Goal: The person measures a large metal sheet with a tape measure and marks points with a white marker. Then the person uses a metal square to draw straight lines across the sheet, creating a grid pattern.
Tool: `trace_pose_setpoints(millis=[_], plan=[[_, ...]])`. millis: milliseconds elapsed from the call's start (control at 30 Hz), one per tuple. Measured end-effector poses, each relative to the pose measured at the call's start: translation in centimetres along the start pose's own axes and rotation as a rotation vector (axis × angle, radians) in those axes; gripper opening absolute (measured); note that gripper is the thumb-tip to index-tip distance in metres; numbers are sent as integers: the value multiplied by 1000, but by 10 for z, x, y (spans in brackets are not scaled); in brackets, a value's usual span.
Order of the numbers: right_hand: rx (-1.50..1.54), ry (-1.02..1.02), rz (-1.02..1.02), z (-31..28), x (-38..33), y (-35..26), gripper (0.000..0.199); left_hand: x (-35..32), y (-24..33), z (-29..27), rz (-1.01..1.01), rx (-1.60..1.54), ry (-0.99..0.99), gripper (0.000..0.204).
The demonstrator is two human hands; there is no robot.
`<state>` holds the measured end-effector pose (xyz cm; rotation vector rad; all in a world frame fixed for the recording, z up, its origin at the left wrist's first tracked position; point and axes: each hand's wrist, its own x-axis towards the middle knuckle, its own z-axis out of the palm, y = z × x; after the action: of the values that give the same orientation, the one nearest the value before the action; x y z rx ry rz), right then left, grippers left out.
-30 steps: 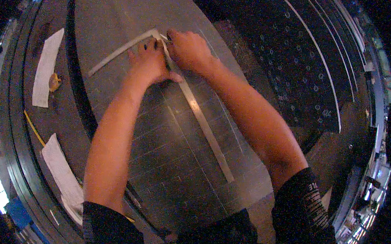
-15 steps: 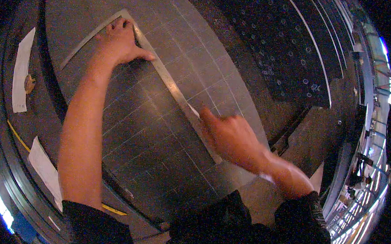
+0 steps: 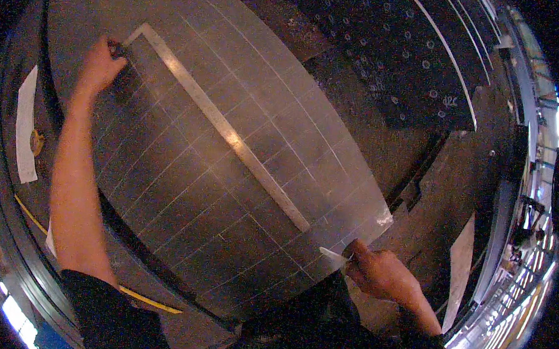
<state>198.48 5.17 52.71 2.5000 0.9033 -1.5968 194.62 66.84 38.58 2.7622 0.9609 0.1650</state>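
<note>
No packages, signs or screens in view. One possible label: a white rectangular strip (image 3: 25,126) lying on the dark surface at far left, elongated and upright in frame. Any markings on it cannot be made out.

Metal workshop, scribed steel sheet (image 3: 229,172) (grid-marked), perforated welding table (image 3: 386,60)

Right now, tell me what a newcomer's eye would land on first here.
A large grey metal sheet scored with a grid of lines fills the middle, with a long bright steel square lying diagonally across it. The left hand rests at the sheet's far left corner, the right hand grips its near right edge. A dark perforated panel lies beyond.
</note>
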Motion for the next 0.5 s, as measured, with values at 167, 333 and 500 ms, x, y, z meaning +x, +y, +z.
trace_pose_setpoints(millis=[167,333,500], plan=[[181,-57,18,-5,2,12,30,14,-21,-23,15,68,-170,64],[569,72,34,-3,-13,8,38,-41,-68,-82,-59,-481,48,62],[548,402,-156,25,2,1,45,-153,-21,-153,84,-341,271,47]])
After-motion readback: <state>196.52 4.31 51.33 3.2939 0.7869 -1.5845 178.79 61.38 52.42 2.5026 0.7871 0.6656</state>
